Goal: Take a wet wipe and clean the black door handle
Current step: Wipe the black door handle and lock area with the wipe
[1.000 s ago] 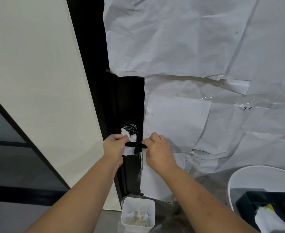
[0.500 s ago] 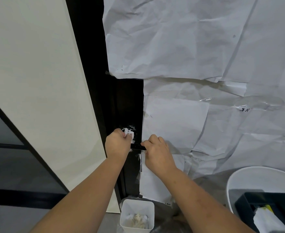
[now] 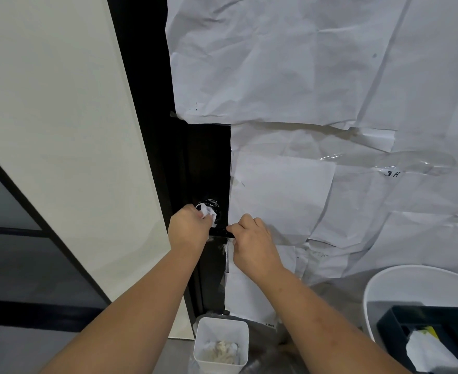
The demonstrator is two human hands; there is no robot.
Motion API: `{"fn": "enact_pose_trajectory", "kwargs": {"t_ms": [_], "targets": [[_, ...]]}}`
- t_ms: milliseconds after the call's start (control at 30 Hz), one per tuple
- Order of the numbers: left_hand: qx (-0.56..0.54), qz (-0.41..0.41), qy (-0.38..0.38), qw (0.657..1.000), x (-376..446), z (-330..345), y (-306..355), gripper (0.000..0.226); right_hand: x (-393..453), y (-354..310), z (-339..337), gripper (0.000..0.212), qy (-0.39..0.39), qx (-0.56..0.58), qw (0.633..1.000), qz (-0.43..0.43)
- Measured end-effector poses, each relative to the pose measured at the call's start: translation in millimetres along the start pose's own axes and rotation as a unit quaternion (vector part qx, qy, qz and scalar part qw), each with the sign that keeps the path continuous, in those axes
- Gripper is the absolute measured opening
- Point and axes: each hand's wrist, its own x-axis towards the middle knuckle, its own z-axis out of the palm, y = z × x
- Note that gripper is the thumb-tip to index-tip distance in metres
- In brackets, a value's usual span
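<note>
Right now both hands meet at the black door handle (image 3: 220, 232), a short horizontal lever on the dark strip of door left bare between sheets of crumpled white paper (image 3: 290, 63). The left hand (image 3: 188, 230) is clenched around a bunched white wet wipe (image 3: 208, 212), pressing it at the handle's left end, just below the round black rosette (image 3: 212, 205), which shows white smears. The right hand (image 3: 252, 240) pinches the handle's right end between fingertips and thumb. Only the short stretch of lever between the two hands shows. Near and below, a white bin (image 3: 221, 344) holds crumpled wipes. At lower right sits a white tub (image 3: 379, 287) with a dark box (image 3: 395, 322) in it.
</note>
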Motion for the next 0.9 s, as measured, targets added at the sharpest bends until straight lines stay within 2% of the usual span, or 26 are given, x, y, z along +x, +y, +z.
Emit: {"fn": "enact_pose_trajectory", "kwargs": {"t_ms": [167, 300, 567, 633, 767, 833, 900], "targets": [[0.027, 0.014, 0.012, 0.999, 2.4, 2.0, 4.5, 0.022, -1.0, 0.4, -0.9, 0.042, -0.002, 0.000, 1.000, -0.005], [-0.053, 0.004, 0.021, 0.998, 2.7, 3.2, -0.2, 0.032, -1.8, 2.0, -1.3, 0.045, -0.004, 0.002, 1.000, -0.009], [-0.235, -0.127, 0.018, 0.963, 0.1, 3.9, -7.1, 0.021, -1.5, 3.0, -0.4, 0.046, -0.009, 0.008, 1.000, -0.013], [-0.298, -0.178, 0.001, 0.938, -2.4, 5.4, -6.4, 0.020, -1.2, 3.9, 0.2, 0.046, -0.007, 0.009, 1.000, -0.013], [-0.442, -0.317, -0.063, 0.837, -2.4, 5.6, -7.2, 0.025, -0.6, 4.9, 1.1, 0.048, -0.008, 0.012, 1.000, -0.011], [-0.499, -0.336, -0.097, 0.793, -2.6, 4.8, -10.8, 0.041, -0.6, 5.6, 0.9, 0.049, -0.008, 0.010, 1.000, -0.013], [-0.532, -0.324, -0.112, 0.774, -9.3, 2.8, -11.5, 0.034, -0.9, 5.7, 0.1, 0.048, -0.010, 0.009, 1.000, -0.013]]}}
